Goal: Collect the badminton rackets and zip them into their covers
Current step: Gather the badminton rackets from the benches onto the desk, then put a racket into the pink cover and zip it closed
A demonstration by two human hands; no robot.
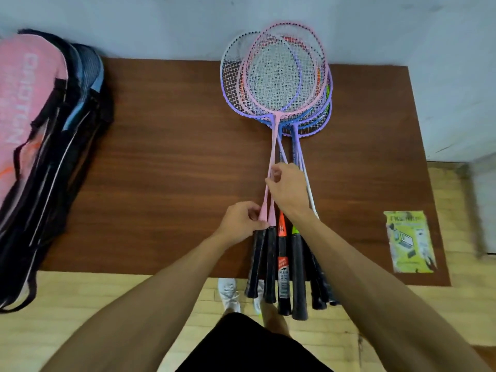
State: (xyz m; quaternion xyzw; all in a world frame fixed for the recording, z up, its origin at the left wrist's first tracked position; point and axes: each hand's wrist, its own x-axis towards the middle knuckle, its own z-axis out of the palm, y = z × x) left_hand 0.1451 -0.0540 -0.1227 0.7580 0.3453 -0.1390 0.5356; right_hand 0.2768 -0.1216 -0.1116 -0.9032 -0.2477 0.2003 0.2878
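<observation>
Big brown tabletop (174, 157) fills the middle of the frame, and slumped over its left end is the heap of covers (40, 130), a pink one on top and dark ones beneath, well apart from the action. Right of centre lies the fan of rackets (281, 84), heads overlapping at the top by the wall, black grips poking over the near edge. Light things, I'd say, with whippy thin shafts and strings that could snag, so best taken at the grip or the cone above it. And there's the left hand (243, 220), curled round the top of a pink racket's grip, while the right hand (288, 187) pinches the pink shafts higher up. A yellow-green leaflet (409, 241) sits lower right, out of the way; those stacked heads look like the real obstacle.
</observation>
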